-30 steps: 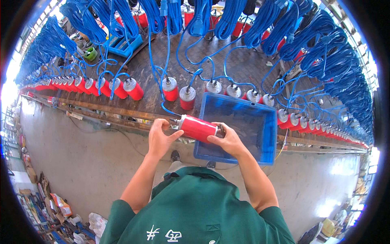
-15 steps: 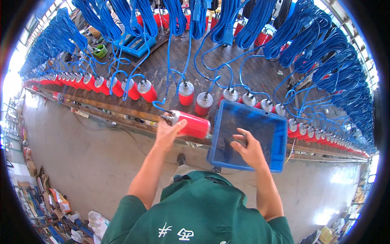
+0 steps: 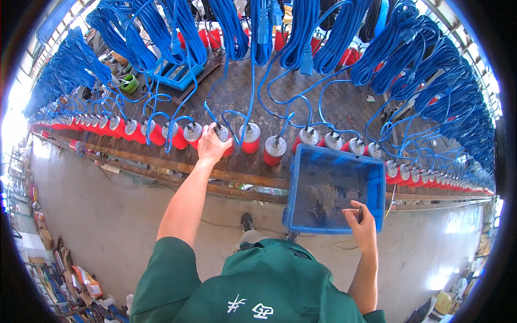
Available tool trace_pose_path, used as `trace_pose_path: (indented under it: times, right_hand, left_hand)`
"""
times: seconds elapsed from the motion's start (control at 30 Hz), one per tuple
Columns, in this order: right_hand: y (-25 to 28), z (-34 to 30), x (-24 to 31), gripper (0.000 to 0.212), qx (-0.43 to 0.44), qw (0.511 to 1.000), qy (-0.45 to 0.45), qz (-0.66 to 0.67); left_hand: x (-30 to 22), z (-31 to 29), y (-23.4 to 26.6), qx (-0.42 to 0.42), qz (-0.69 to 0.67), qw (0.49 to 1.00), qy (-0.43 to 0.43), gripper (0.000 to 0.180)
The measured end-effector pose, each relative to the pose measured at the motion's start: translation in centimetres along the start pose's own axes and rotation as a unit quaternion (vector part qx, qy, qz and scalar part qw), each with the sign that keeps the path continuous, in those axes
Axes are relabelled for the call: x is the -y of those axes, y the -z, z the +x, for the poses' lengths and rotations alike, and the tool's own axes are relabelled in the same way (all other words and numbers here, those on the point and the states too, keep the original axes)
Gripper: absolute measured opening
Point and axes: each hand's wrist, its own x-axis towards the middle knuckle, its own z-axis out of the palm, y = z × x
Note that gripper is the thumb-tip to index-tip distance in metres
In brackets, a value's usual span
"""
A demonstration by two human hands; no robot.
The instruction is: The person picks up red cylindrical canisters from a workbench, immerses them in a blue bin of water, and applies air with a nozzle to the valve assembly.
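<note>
My left hand (image 3: pixel 210 146) grips the top of a red cylinder (image 3: pixel 228 151) with a silver cap. The cylinder stands upright in the row along the table's front edge, mostly covered by my fingers, and a blue cable runs from its top. To the right, my right hand (image 3: pixel 365 226) is over the near right part of a blue plastic bin (image 3: pixel 380 185). A small dark piece (image 3: pixel 360 215), too small to name, is pinched between thumb and fingers. The bin's inside looks dark and wet, with a paler patch.
More capped red cylinders (image 3: pixel 275 149) line the table edge on both sides. Thick coils of blue cable (image 3: pixel 301 37) hang behind them, their leads crossing the dark tabletop (image 3: pixel 237 81). A blue tray (image 3: pixel 180 78) and a green cup (image 3: pixel 129 83) sit at the back left.
My left hand has moved up and left, bringing the tilted red cylinder upright into the row. My right hand has shifted right and down, with a small dark piece now showing in its fingers.
</note>
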Motion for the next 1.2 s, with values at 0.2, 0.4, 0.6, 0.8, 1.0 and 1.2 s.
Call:
trace_pose_path:
  times: [0.2,0.4,0.6,0.8,1.0,1.2]
  right_hand:
    - [-0.5,-0.8,-1.9,0.052,-0.017,1.0,-0.006,0.014]
    - [-0.8,-1.2,-1.5,0.049,-0.009,1.0,-0.014,0.023]
    - [-0.8,-1.2,-2.1,0.049,0.015,0.999,-0.013,0.032]
    - [-0.2,-2.0,-3.2,0.041,-0.043,0.997,-0.007,0.062]
    - [0.1,-1.5,-4.8,0.032,-0.081,0.994,-0.044,0.06]
    - [0.1,-1.5,-5.8,0.031,-0.058,0.995,-0.042,0.064]
  left_hand:
    - [1.8,0.3,-0.3,0.027,0.005,0.998,-0.049,0.091]
    - [1.6,0.2,-0.8,0.013,0.016,0.998,-0.067,0.084]
    - [1.2,-0.8,-1.1,0.001,0.004,1.0,-0.017,0.09]
    - [0.0,-6.2,-2.7,-0.196,-0.002,0.98,-0.047,0.067]
    - [-2.8,-7.1,-4.7,0.115,-0.215,0.969,0.03,0.045]
    - [-0.9,-2.7,-8.8,0.019,-0.343,0.938,-0.051,0.093]
